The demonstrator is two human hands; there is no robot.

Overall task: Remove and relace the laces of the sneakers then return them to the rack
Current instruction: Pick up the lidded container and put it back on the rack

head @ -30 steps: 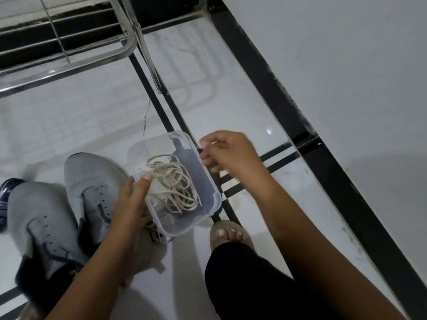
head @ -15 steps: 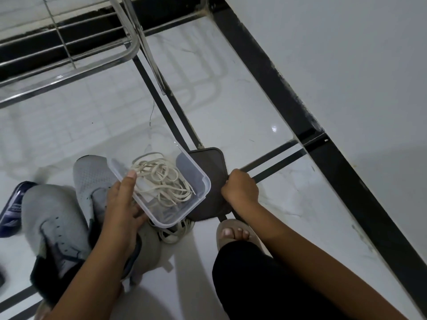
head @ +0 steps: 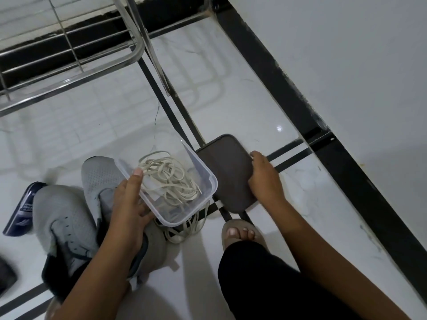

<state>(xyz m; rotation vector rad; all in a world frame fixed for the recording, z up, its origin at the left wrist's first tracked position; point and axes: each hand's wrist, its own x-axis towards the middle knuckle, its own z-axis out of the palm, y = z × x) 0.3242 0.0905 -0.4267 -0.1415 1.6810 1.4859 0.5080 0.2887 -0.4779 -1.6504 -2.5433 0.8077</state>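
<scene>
Since the earlier frame, the dark grey, rounded-rectangular plastic lid [head: 227,174] has come off the container and now lies flat on the white tiled floor [head: 231,107], and the right hand [head: 265,179] has travelled down with it. That hand rests on the lid's right edge, fingers curled over the rim; whether it grips or merely presses cannot be told for certain.

The left hand [head: 129,204] holds the clear rectangular plastic container [head: 209,181] by its near long wall, thumb hooked over the rim, fingers beneath. The container is tilted, its far end raised. Inside lies a loose tangle of flat cream shoelaces [head: 171,179]; further cream lace loops hang below the container, just right of the left hand.

The pair of grey mesh sneakers [head: 69,211] lies under and left of the left wrist, eyelets visibly empty. The chrome wire shoe rack [head: 69,49] stands well beyond both hands.

Assessment: unlacing appears complete; the step in hand is fetching a lace for relacing. Recommended practice: release the lid, level the container or set it down beside the sneakers, then draw one lace out by its tip so the tangle does not tighten. Risk: the tilt may spill the laces.
</scene>
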